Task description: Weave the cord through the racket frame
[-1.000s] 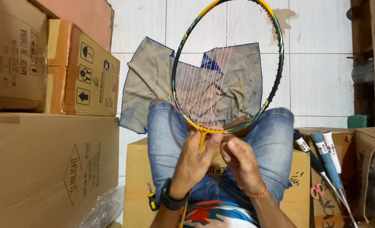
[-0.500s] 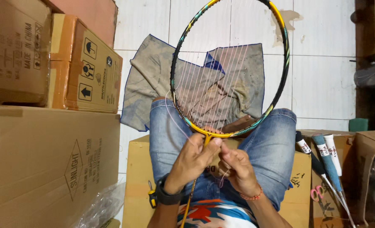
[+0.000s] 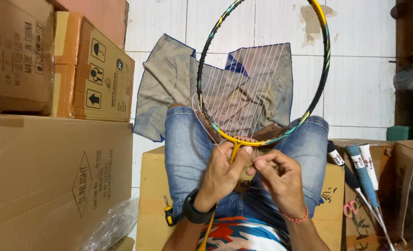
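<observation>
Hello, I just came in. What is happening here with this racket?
A seated person in blue jeans is working on a yellow and black badminton racket held over the lap. The left hand grips the frame at its throat, while the right hand pinches a thin white string near the bottom of the head. Only vertical strings are in place; no cross strings show. Brown cardboard boxes are stacked to the left, and several spare racket handles stand to the right.
</observation>
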